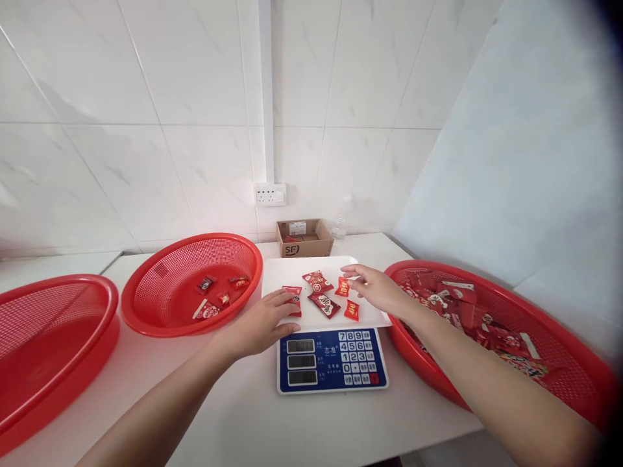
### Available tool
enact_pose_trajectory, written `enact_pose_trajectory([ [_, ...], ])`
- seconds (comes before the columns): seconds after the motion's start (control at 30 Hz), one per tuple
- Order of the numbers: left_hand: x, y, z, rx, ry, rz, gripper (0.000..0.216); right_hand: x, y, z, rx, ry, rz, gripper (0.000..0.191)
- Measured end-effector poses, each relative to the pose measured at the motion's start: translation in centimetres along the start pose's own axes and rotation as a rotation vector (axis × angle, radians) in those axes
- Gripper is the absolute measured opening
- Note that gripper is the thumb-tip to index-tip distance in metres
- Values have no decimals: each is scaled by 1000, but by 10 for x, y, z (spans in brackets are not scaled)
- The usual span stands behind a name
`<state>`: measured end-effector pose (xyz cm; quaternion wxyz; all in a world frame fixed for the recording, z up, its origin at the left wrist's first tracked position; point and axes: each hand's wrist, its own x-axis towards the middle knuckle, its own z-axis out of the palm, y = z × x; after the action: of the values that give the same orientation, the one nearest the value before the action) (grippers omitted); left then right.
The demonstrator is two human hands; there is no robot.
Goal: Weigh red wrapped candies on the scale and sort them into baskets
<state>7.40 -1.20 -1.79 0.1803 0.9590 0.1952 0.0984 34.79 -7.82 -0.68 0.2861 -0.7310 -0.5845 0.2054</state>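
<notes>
Left hand is lying flat and mostly open on the near left edge of the white scale tray, fingers spread over one red candy packet — touching it, pinning it more than gripping, as far as I can see. Right hand comes in from the other side, hovering low over the tray with the fingers loosely extended; the fingertips are right by a small red packet, and I honestly can't tell if it's pinched or just touched. Between the two hands there's a little scatter of more wrappers on the tray: a bigger one toward the back, another in the middle, and a small one near the front. They're spread out singly rather than heaped, which looks like it makes them easy to pick off one at a time. The tray sits on a blue digital scale with its keypad facing the person. Just right of it, a red mesh basket is packed with the same kind of packets, right under the right forearm, so handy for that hand. On the left, another red basket holds only a few, and a third basket sits further left. Behind the scale there's a small cardboard box against the tiled wall, under a wall socket.
</notes>
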Motion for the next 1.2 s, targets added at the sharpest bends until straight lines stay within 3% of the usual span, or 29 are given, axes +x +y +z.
enact_pose_trajectory([
  [0.17, -2, 3, -1, -14, 8, -12, 35, -4, -13, 3, -183, -7, -41, 36],
  [0.3, -7, 3, -1, -20, 2, -28, 35, -6, -4, 7, -329, -95, -53, 40],
  [0.47, -14, -1, 2, -38, 27, -45, 36, -8, 5, 18, -318, -199, -18, 46],
  [0.67, -21, -2, 6, -21, 46, -39, 37, -9, -11, 23, -207, -139, -13, 49],
  [0.83, -44, -3, -3, 17, 122, -103, 39, -27, -9, 1, -241, -10, 10, 45],
  [1.0, -78, -10, -19, 77, 195, -225, 40, -53, 27, -33, -210, 56, 141, 43],
  [1.2, -97, -14, -28, 95, 219, -361, 43, -68, 103, -62, -283, 44, 304, 40],
])
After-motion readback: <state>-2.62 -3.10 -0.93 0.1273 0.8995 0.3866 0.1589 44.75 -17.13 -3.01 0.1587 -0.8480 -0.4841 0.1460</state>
